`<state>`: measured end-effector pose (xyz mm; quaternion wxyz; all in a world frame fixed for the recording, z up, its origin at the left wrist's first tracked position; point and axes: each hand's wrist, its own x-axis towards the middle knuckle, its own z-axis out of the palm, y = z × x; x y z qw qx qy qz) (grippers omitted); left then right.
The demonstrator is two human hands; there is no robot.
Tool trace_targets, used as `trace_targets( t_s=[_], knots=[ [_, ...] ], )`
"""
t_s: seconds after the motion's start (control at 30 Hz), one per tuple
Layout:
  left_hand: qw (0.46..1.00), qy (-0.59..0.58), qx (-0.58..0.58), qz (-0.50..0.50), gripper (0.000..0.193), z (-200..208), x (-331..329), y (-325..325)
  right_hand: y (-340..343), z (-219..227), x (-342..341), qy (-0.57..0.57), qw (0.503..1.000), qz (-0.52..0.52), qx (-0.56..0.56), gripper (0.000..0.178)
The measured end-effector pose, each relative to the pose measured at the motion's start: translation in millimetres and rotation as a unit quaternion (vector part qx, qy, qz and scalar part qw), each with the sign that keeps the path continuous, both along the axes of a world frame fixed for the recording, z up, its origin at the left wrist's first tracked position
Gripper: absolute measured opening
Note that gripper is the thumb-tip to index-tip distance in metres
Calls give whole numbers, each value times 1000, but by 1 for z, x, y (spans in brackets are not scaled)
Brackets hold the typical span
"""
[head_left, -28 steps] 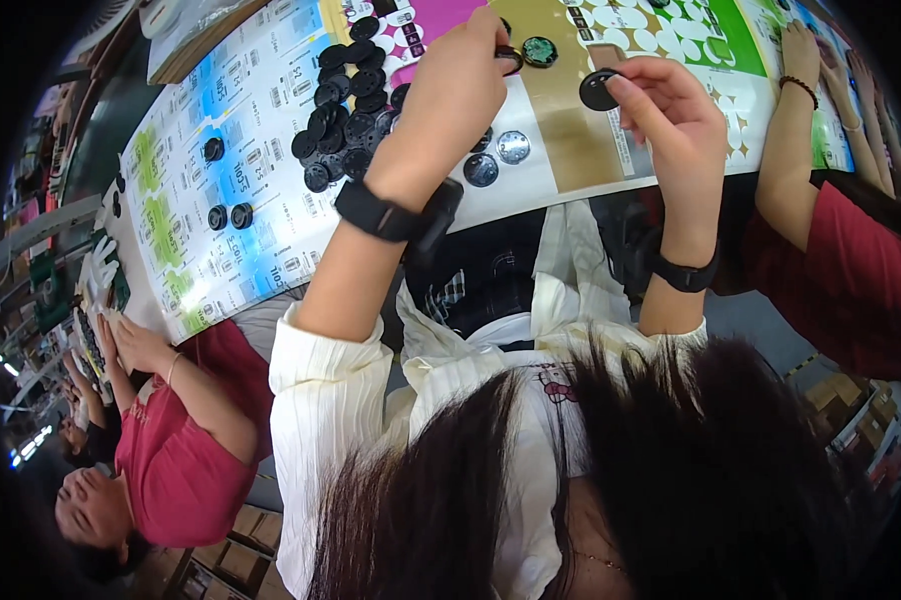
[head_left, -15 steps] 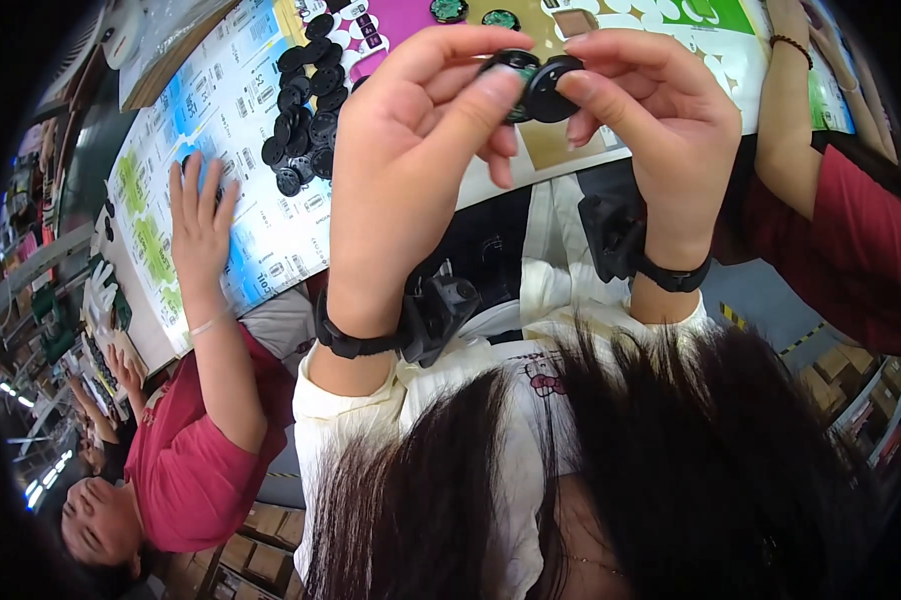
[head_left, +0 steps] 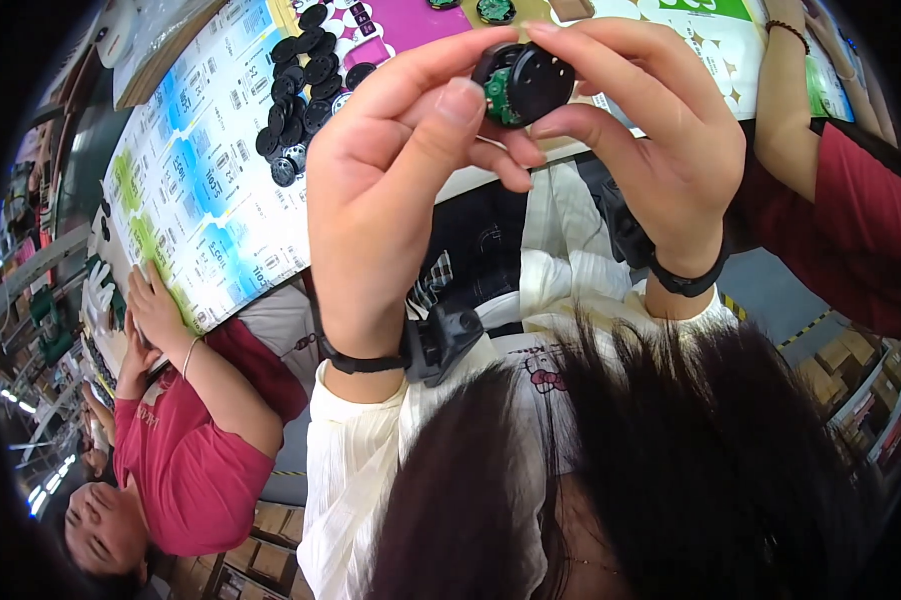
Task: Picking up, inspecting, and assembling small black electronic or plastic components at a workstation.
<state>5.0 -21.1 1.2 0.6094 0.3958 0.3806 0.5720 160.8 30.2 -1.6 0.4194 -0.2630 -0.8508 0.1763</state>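
Observation:
My left hand grips a small round black housing with a green circuit board showing at its side, pinched between thumb and fingers. A round black disc, with small holes near its edge, lies tilted against the housing. My right hand has its thumb and index finger closed on the rim of this disc. Both hands are raised above the near edge of the table. How far the two parts fit together is partly hidden by the fingers.
Several black discs lie in a loose pile on the printed sheet at left. A round green circuit board lies beyond my hands. A co-worker's hands are at the left table edge; another person's forearm is at right.
The black disc has turned to show more of its flat face, against the housing. My right fingers have shifted round its rim. The left co-worker's hand has drawn back from the sheet.

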Motion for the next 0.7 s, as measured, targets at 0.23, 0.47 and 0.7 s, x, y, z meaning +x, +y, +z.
trace_targets(
  t_s=[0.23,0.47,0.7],
  knots=[
    [1000,0,-8,15,42,5,1,-6,-11,17,-4,-50,995,-2,-81,37],
    [999,-10,6,-39,45,3,-3,-6,-7,19,-4,-34,996,24,-73,38],
    [1000,-15,19,5,43,-7,-1,-5,-12,25,-5,60,965,10,-257,36]
  ],
)
